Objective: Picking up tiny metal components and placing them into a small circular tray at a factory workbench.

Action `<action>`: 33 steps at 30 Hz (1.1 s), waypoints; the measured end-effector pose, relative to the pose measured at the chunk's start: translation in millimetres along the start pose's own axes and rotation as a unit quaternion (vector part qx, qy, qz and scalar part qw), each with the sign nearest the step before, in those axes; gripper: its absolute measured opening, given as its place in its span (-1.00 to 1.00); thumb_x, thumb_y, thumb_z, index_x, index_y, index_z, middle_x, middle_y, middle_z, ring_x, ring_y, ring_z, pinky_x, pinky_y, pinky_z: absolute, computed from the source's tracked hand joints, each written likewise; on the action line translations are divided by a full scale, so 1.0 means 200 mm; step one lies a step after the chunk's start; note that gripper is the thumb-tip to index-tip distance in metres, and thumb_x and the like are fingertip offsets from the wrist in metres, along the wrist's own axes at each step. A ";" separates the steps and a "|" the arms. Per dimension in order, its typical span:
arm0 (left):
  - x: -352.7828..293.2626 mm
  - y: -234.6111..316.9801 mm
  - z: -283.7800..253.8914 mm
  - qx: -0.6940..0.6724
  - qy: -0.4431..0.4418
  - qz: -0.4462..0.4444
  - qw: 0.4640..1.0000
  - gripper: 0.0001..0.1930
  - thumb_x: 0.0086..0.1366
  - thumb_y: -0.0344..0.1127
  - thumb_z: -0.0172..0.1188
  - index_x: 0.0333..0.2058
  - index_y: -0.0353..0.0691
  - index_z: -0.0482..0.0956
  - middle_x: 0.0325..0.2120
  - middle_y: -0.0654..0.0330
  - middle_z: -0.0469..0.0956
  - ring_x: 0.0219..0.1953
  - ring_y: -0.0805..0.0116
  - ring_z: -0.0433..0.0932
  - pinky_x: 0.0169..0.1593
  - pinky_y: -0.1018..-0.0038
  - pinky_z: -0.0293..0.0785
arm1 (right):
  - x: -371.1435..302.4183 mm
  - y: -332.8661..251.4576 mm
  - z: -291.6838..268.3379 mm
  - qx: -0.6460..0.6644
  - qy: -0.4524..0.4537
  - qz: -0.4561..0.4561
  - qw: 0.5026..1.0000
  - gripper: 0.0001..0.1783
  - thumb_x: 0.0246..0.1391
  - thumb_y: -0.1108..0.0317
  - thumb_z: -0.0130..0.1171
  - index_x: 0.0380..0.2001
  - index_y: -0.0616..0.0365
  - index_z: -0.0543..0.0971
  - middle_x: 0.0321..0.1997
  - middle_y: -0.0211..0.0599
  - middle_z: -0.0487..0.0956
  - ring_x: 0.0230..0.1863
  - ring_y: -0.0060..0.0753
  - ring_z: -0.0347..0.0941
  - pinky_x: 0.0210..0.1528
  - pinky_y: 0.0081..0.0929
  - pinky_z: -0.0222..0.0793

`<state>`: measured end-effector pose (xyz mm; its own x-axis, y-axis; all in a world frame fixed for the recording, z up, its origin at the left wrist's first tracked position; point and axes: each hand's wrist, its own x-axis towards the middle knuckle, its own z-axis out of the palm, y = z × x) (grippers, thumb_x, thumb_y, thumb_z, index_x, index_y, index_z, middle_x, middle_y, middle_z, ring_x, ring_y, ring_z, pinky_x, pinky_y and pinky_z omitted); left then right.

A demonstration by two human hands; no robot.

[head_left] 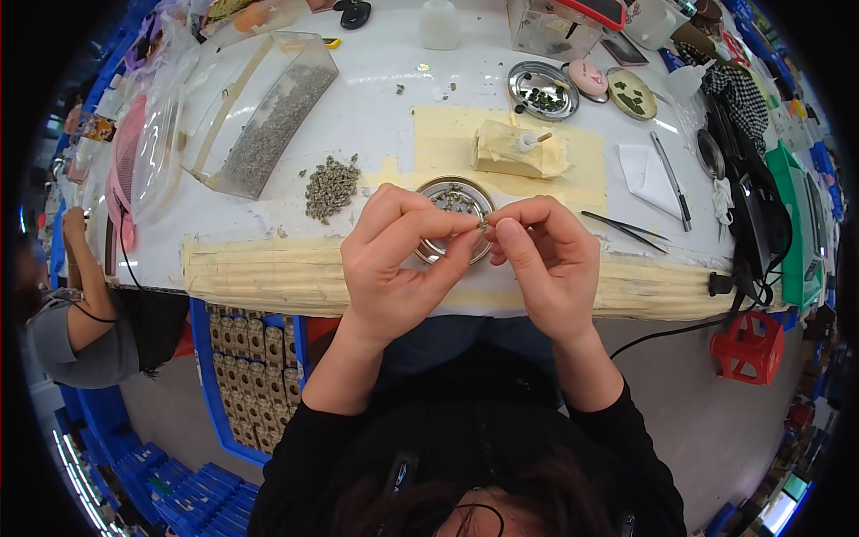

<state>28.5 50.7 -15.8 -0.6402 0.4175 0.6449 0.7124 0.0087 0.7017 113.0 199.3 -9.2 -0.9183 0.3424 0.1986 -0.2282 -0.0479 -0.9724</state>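
Head view: the left hand [394, 259] had thumb and forefinger together, its grip clamped on a tiny piece [483, 225]. The right hand [553, 259] met it from the other side, fingertips at the same piece; whether its grip pinched the piece or only touched it, I could not tell. The piece was held between the two hands, over the near part of a round bowl [453, 181] with small bits inside.

Left of the grip and a little beyond lay a loose heap [331, 188] of grey-gold bits on the table [385, 112]. Farther out that way, a clear box [309, 38] held many more.

Just beyond the grip, to its right, sat a taped block [508, 154] with a thin stick on top. Right of the grip lay dark tweezers [624, 229], then a white sheet [646, 177] and a pen [671, 183]. Farther beyond were a dish [512, 82] of dark green pieces, a pink oval [588, 78] and a second dish [654, 106]. Well beyond the grip stood a white bottle [439, 25].
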 end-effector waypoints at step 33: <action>0.01 0.00 0.01 0.006 0.024 0.013 1.000 -0.73 -0.08 -0.56 0.44 -0.33 -0.18 0.73 -0.53 0.29 0.47 -0.49 0.46 0.40 -0.44 0.57 0.28 | 0.01 0.01 0.00 0.009 -0.025 0.018 0.999 -0.89 0.22 0.45 0.16 -0.31 0.31 0.55 -0.41 -0.40 0.58 -0.37 -0.66 0.51 -0.29 -0.68 0.45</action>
<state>28.5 52.9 -15.2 -0.6347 0.3746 0.6759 0.7317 0.0101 0.6815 109.8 199.4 -10.2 -0.9412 0.2923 0.1695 -0.2000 -0.0773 -0.9768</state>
